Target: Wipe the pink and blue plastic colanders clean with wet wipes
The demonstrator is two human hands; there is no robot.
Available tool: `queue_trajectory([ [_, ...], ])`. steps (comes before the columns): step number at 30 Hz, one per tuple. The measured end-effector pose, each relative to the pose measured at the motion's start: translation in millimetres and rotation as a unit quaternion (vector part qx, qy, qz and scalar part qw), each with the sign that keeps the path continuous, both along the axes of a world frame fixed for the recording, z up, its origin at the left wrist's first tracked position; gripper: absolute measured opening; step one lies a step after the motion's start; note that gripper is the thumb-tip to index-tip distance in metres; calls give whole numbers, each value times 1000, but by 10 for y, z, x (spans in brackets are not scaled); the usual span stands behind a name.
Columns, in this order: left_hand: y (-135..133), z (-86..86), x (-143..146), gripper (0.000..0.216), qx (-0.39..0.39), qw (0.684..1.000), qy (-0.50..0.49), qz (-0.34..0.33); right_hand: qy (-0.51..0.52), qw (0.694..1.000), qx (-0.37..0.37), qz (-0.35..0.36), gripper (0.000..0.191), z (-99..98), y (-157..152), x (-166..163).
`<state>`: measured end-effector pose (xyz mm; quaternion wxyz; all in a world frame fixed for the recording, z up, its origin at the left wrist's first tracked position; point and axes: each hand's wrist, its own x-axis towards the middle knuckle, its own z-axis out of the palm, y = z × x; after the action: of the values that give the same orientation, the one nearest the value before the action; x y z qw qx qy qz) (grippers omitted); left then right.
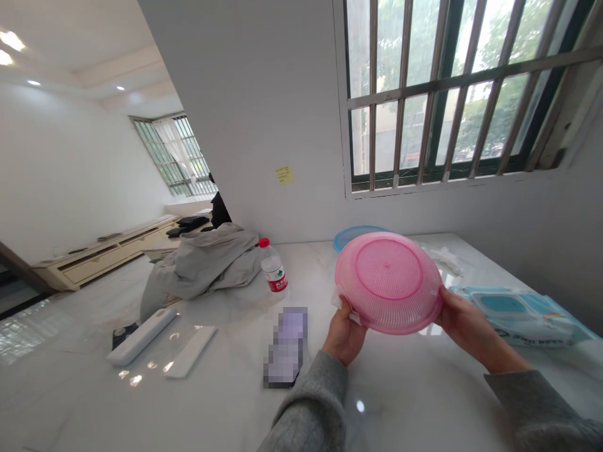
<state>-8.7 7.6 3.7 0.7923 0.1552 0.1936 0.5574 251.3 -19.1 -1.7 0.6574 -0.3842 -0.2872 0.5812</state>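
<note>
A pink plastic strainer basket [389,280] is held up above the white marble table [226,402], tilted with its underside facing me. My left hand [345,333] grips its lower left rim, with a bit of white tissue pressed between the fingers and the rim. My right hand [459,320] holds the right rim, fingers curled behind it. Both sleeves are grey.
A blue plastic dish [351,235] lies behind the basket. A wet-wipes pack [518,314] sits at the right, crumpled plastic [445,257] beyond it. A water bottle [274,267], grey jacket [202,263], blurred phone [285,345] and two white remotes [141,336] lie to the left.
</note>
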Motion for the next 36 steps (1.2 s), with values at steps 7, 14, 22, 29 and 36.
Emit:
queue_trajectory([
  [7,22,20,-18,42,-7,1000,26,0,24,992,-1,-124,13,66,49,-26],
  [14,35,-48,-64,48,4,998,42,-50,8,993,-45,-107,12,197,-45,12],
  [22,25,23,-143,47,1,992,28,-123,10,992,-127,11,18,243,-147,65],
  [29,28,22,-116,60,13,997,6,-71,127,990,-64,-19,21,218,-57,110],
  [36,70,-9,-85,55,-12,1000,0,6,66,997,-33,-25,17,128,-25,-184],
])
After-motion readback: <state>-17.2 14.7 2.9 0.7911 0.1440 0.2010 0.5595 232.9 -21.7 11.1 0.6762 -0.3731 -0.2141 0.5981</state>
